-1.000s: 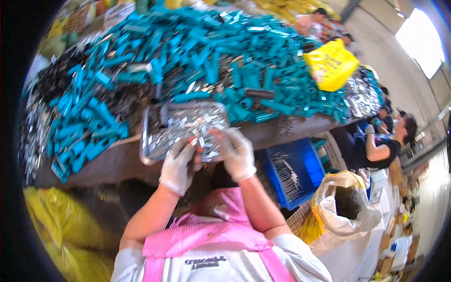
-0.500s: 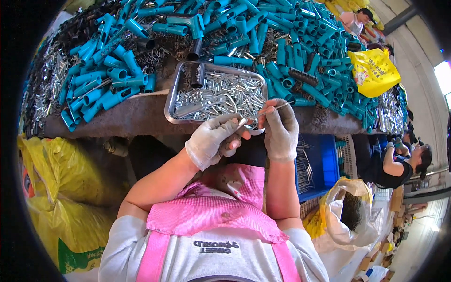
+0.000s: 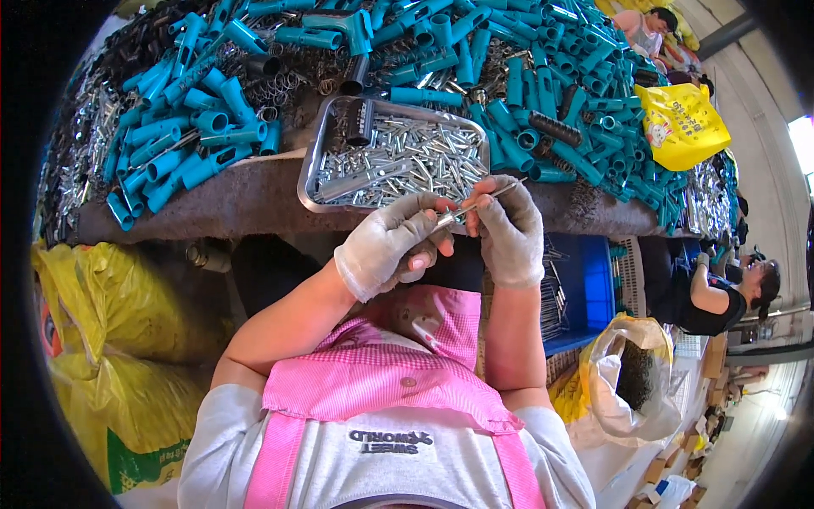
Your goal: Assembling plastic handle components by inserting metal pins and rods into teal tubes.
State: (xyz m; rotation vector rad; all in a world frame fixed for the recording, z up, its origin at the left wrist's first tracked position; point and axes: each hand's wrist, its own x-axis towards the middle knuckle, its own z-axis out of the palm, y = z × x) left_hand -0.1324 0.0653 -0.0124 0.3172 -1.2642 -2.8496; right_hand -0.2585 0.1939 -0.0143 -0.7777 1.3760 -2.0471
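Observation:
My gloved left hand point(image 3: 394, 246) is closed on a small silver metal tube point(image 3: 444, 221), its fingertips around it. My right hand point(image 3: 511, 233), also gloved with bare fingertips, pinches a thin metal rod point(image 3: 468, 209). The rod slants down to the left, and its lower end meets the tube or lies right at it; I cannot tell whether it is inside. Just beyond both hands stands a metal tray point(image 3: 311, 193) full of short silver pins point(image 3: 424, 157). A black ridged cylinder point(image 3: 359, 123) and a longer silver piece point(image 3: 365, 181) lie on the pins.
Teal plastic tubes point(image 3: 229, 136) are heaped across the table point(image 3: 246, 199), with springs point(image 3: 275, 87) among them. A yellow bag point(image 3: 685, 127) sits at the right. Below the table edge are a blue bin point(image 3: 585, 288) with rods and yellow sacks point(image 3: 127, 339). Co-workers point(image 3: 721, 293) are at the right.
My hands have drawn closer together, bringing the rod's end to the silver tube. A curved shiny piece between the hands no longer shows. The view has shifted slightly.

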